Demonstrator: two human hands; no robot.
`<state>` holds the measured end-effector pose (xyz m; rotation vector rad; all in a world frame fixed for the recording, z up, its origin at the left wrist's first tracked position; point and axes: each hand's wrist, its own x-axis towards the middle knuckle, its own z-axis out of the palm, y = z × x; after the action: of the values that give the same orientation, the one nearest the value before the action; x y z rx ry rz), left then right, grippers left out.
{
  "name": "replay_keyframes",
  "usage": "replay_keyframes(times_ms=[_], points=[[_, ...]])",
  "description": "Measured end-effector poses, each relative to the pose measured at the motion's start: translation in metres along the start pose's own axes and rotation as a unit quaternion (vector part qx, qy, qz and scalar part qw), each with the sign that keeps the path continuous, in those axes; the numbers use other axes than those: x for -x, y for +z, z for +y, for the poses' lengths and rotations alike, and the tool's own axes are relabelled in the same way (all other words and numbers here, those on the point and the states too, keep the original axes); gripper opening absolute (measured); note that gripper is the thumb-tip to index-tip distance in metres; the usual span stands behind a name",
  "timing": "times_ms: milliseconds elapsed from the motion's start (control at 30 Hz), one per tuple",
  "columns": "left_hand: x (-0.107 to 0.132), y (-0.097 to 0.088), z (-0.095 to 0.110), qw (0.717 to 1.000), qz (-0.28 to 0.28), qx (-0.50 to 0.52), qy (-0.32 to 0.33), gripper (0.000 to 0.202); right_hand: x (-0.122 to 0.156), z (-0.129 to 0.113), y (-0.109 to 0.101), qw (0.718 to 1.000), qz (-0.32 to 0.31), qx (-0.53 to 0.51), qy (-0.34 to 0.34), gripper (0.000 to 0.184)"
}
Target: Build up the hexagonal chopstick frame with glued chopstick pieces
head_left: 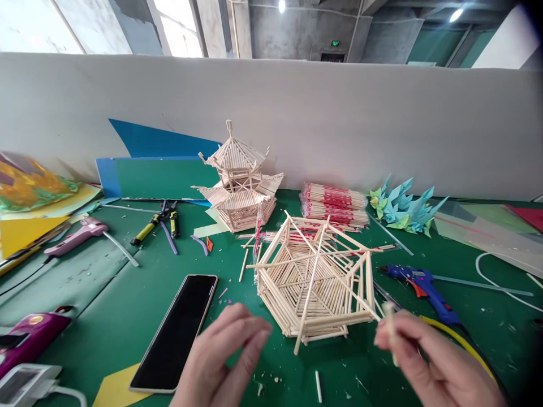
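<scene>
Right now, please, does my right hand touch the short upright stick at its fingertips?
Touching: the head view shows the right hand pinching the short stick, its ends projecting above and below the grip.

Green table (pixel 123 305); pale partition (pixel 322 118) behind; beyond, concrete wall (pixel 292 37), bright windows (pixel 34 25) left, lit lamps (pixel 456 15).
</scene>
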<state>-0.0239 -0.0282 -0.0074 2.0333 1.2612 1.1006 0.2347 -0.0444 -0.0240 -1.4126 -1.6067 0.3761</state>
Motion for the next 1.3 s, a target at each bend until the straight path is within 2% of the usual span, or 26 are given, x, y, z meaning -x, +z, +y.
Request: replay_keyframes(times_ms=[33, 100, 133, 200, 267, 367, 500, 667, 733, 933, 1067, 1300], points=[[-0.001, 0.001, -0.007, 0.998, 0.029, 0.026, -0.048, 0.013, 0.003, 0.009, -0.002, 0.995, 0.051, -0.014, 0.081, 0.021], [-0.004, 0.006, -0.022, 0.981, 0.114, 0.089, -0.133, 0.017, 0.01, 0.028, -0.002, 0.967, 0.137, -0.08, 0.2, 0.03], [-0.006, 0.009, -0.031, 0.962, 0.161, 0.125, -0.182, 0.018, 0.013, 0.037, 0.0, 0.947, 0.166, -0.118, 0.248, 0.032], [-0.01, 0.016, -0.046, 0.902, 0.242, 0.238, -0.267, 0.025, 0.019, 0.049, 0.008, 0.909, 0.195, -0.189, 0.315, 0.038], [-0.016, 0.023, -0.057, 0.866, 0.259, 0.302, -0.302, 0.033, 0.027, 0.055, 0.02, 0.877, 0.2, -0.248, 0.36, 0.042], [-0.026, 0.033, -0.065, 0.841, 0.251, 0.359, -0.318, 0.041, 0.04, 0.056, 0.035, 0.847, 0.179, -0.295, 0.405, 0.04], [-0.038, 0.042, -0.067, 0.824, 0.228, 0.407, -0.321, 0.052, 0.049, 0.054, 0.046, 0.843, 0.141, -0.296, 0.426, 0.038], [-0.041, 0.048, -0.069, 0.818, 0.191, 0.445, -0.309, 0.054, 0.046, 0.051, 0.047, 0.797, 0.151, -0.362, 0.46, 0.041], [-0.039, 0.049, -0.07, 0.816, 0.181, 0.454, -0.307, 0.053, 0.043, 0.051, 0.048, 0.789, 0.151, -0.378, 0.46, 0.041], [-0.033, 0.05, -0.067, 0.814, 0.165, 0.465, -0.307, 0.052, 0.038, 0.053, 0.05, 0.809, 0.175, -0.36, 0.43, 0.032], [-0.026, 0.052, -0.062, 0.815, 0.161, 0.461, -0.312, 0.053, 0.035, 0.056, 0.049, 0.834, 0.156, -0.329, 0.415, 0.03], [-0.005, 0.051, -0.043, 0.801, 0.134, 0.484, -0.325, 0.052, 0.025, 0.062, 0.044, 0.835, 0.177, -0.33, 0.404, 0.025]])
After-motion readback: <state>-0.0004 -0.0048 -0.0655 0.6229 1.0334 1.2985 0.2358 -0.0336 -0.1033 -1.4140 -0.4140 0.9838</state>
